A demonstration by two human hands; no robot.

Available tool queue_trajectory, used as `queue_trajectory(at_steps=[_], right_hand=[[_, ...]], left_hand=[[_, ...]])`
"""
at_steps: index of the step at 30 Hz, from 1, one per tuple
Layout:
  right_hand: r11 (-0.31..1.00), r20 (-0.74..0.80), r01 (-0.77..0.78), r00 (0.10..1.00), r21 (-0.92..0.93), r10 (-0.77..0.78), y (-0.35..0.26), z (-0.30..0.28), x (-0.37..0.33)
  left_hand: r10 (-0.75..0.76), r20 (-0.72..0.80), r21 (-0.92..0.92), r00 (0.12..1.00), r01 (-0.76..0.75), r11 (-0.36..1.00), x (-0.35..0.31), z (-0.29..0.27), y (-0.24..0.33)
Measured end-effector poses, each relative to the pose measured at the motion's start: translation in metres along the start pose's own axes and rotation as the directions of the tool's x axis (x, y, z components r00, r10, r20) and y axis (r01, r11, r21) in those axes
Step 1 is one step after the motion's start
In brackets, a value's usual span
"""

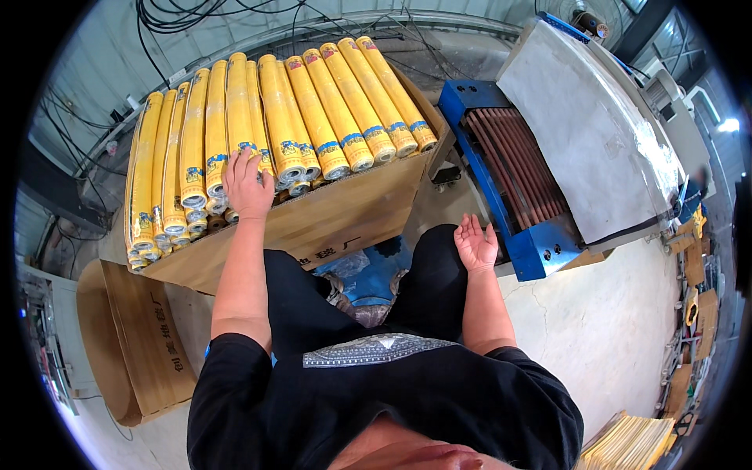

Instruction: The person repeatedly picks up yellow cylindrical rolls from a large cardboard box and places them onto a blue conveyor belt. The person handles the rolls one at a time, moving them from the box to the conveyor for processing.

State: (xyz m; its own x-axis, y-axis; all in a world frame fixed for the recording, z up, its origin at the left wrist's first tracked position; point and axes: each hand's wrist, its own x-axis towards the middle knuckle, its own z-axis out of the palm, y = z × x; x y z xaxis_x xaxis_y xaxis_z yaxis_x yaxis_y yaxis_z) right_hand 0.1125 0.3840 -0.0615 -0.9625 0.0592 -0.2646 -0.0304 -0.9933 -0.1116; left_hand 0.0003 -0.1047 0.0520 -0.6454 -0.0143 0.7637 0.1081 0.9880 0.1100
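Note:
My left hand (249,186) lies across the near end of a yellow wrapped roll (238,102), its fingers stretched over the surface. Many more such rolls, with blue printed bands and hollow ends, are stacked side by side in a large brown cardboard box (352,205). Over my right thigh, my right hand (476,244) is turned palm up with loosely curled fingers and nothing in it. Close to its right is the blue end block (540,249) of a machine with a row of brownish rollers (517,164).
A greyish-white cover (591,125) slopes over the machine. Another cardboard box (145,345) stands at the left on the pale floor. A stack of flat yellow pieces (627,442) lies at the lower right. Black cables (188,16) hang along the back wall.

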Motion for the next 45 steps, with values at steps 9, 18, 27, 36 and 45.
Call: queue_trajectory(at_steps=[9, 18, 27, 36, 45], right_hand=[[1.000, -0.005, 0.001, 1.000, 0.004, -0.001, 0.0003, -0.0001, 0.0007], [1.000, -0.009, 0.003, 1.000, -0.002, -0.003, 0.0009, 0.0018, 0.0002], [1.000, -0.014, 0.003, 1.000, -0.003, -0.003, 0.0002, 0.0013, 0.0007], [1.000, 0.010, -0.002, 1.000, 0.003, 0.002, 0.0004, -0.0003, 0.0003], [1.000, 0.005, 0.001, 1.000, 0.020, -0.001, 0.0008, 0.0006, -0.0006]], left_hand=[[-0.003, 0.012, 0.000, 1.000, 0.003, 1.000, -0.0001, -0.0001, 0.0002], [-0.013, 0.028, 0.002, 1.000, 0.013, 1.000, -0.0011, 0.0008, -0.0007], [-0.012, 0.014, -0.008, 1.000, 0.012, 1.000, -0.0004, -0.0010, 0.0023], [-0.007, 0.007, -0.015, 1.000, 0.007, 1.000, -0.0012, -0.0001, 0.0012], [-0.014, 0.015, -0.005, 1.000, 0.014, 1.000, -0.0013, -0.0009, 0.0024]])
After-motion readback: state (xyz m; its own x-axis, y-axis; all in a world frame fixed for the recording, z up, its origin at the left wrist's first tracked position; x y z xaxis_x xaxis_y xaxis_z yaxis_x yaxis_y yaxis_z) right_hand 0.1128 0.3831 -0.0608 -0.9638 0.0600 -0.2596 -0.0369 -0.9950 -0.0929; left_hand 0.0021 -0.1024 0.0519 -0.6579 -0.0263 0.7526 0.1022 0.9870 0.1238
